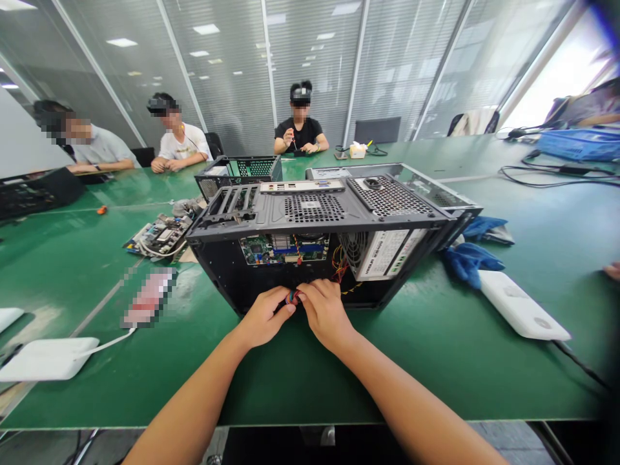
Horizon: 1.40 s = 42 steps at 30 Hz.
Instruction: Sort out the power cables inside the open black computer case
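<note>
A black computer case (pixel 213 271) stands in front of me with its near side open. At its lower front edge, my left hand (pixel 266 315) and my right hand (pixel 327 313) meet, both closed around a small bundle of coloured cables (pixel 292 297). Red and blue strands show between the fingers; the cable ends are hidden. Inside the case I see a green motherboard (pixel 256 250) with a blue slot. To its right sits a power supply (pixel 390 253) with a white label and a fan. Red and yellow wires (pixel 339 261) hang below it, left of the label.
Left of the case lie a loose circuit board (pixel 165 236), a blurred phone (pixel 150 297) and a white power bank (pixel 51 358). Blue gloves (pixel 472 261) and a white device (pixel 523 305) lie right. Another case (pixel 242 169) stands behind. Several people sit around the green table (pixel 436 374).
</note>
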Each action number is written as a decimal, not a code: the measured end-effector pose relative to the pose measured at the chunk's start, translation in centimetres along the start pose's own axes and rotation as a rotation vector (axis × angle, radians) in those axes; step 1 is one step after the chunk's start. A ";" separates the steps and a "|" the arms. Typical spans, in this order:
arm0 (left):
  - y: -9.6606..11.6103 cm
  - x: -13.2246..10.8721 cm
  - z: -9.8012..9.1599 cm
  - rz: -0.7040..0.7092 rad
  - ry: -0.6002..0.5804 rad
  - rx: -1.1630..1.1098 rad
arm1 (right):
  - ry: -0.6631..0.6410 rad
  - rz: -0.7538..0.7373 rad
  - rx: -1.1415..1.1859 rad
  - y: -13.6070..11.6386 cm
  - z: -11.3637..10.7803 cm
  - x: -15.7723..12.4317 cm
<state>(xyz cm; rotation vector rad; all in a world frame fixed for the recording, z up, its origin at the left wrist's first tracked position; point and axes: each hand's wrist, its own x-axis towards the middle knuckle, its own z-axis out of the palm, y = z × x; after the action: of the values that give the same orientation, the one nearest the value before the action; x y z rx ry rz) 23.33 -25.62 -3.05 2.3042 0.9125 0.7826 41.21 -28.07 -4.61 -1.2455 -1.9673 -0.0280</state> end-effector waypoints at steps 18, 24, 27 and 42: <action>-0.6 -0.2 0.2 0.054 0.102 0.083 | 0.049 -0.286 -0.126 2.1 0.3 0.3; -0.4 0.1 -0.3 0.036 0.030 -0.044 | 0.062 -0.317 -0.118 2.2 0.2 0.5; -0.4 0.2 -0.6 0.018 -0.023 -0.089 | 0.045 -0.297 -0.131 2.3 0.3 0.5; -1.6 -0.6 0.4 0.069 0.120 0.395 | -0.119 -0.245 -0.200 2.4 0.6 0.4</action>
<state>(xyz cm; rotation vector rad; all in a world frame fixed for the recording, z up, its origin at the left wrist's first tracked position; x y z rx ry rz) 22.53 -25.13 -4.57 2.6631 1.1303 0.8385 42.62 -26.26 -5.64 -1.1443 -2.2557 -0.2857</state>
